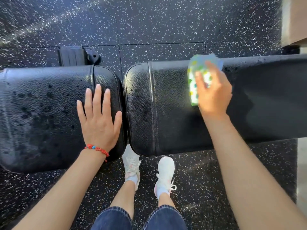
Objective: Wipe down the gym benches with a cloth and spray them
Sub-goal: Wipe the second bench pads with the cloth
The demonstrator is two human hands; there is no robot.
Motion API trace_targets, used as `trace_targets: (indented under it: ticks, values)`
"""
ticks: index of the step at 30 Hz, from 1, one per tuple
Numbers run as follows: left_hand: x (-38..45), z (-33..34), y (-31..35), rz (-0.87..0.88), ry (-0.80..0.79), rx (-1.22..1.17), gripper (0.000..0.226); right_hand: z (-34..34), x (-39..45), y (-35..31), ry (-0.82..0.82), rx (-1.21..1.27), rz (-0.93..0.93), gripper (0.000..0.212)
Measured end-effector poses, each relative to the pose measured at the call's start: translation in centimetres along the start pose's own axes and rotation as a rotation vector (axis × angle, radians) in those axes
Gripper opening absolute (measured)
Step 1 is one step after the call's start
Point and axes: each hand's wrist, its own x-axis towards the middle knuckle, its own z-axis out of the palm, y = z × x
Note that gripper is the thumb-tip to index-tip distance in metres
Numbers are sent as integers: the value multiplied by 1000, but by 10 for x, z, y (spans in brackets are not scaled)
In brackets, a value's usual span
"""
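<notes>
The left hand [98, 120] is laid flat, fingers spread, nothing held, on the droplet-covered seat pad [41, 117]. A spotted cloth [196, 77] is pressed onto the long back pad [259, 100] under the right hand [213, 92], near its far edge. It's blurry there, so the grip looks like a loose clasp on the cloth, probably. White sneakers [166, 171] are planted on the speckled floor [149, 22].
</notes>
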Motion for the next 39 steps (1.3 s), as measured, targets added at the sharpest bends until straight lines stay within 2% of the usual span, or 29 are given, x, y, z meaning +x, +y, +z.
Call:
trace_targets:
  ticks: [2, 6, 10, 13, 19, 25, 28, 30, 33, 39]
  values:
    - [0, 0, 1, -4, -3, 1, 57, -17, 20, 30, 17, -14, 123, 37]
    - [0, -1, 2, -4, -16, 6, 57, -37, 34, 60, 24, -88, 216, 38]
    - [0, -3, 3, -14, -22, 4, 57, -28, 27, 50, 102, -51, 275, 36]
    - [1, -2, 4, -16, -22, 13, 56, -20, 12, 32, 91, 8, 277, 35]
    - [0, -1, 4, -22, -26, 13, 57, 6, -33, -29, -39, 88, 88, 32]
    - [1, -4, 4, -30, -32, -5, 56, 16, -53, -63, -82, 267, 152, 29]
    - [2, -7, 4, -31, -40, -17, 55, 18, -54, -84, -62, 308, 75, 30]
    - [3, -10, 5, -31, -53, -40, 55, 28, -49, -103, -78, 285, -6, 32]
    - [3, -16, 3, -30, -66, -107, 54, 48, -42, -117, -141, 122, -74, 32]
    - [-11, -27, -24, 22, -81, -109, 52, 45, -98, -96, 7, -23, -236, 28]
